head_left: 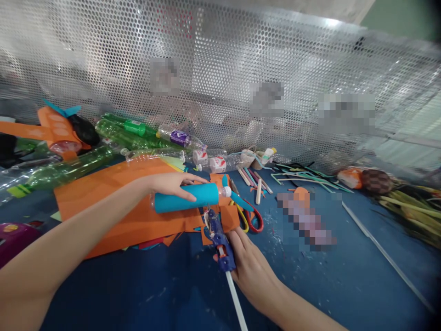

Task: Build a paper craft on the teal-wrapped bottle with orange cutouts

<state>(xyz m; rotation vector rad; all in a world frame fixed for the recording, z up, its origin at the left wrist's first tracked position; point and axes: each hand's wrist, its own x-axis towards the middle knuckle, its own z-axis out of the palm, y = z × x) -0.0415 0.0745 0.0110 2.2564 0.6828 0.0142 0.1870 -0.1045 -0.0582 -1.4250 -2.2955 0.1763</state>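
Note:
A small plastic bottle (186, 198) wrapped in bright blue paper lies on its side, its white cap (226, 191) toward the right. A blue paper propeller shape (240, 201) shows around the cap. My left hand (172, 185) curls over the bottle from above, thumb on the near side. Held in my right hand (245, 254) is a dark blue hot glue gun (220, 243), with a long white glue stick (235, 299) sticking out of its rear. Its nozzle is close below the bottle. Orange paper (113, 202) lies under the bottle, and a small orange square (229, 218) sits beside the gun.
Scissors with red and yellow handles (254, 219) lie right of the bottle. Green bottles (134, 133) and clear bottles (220, 162) line the back, against a perforated metal screen (220, 69). Craft sticks (257, 181), thin strips (306, 177) and a long glue stick (382, 253) are to the right.

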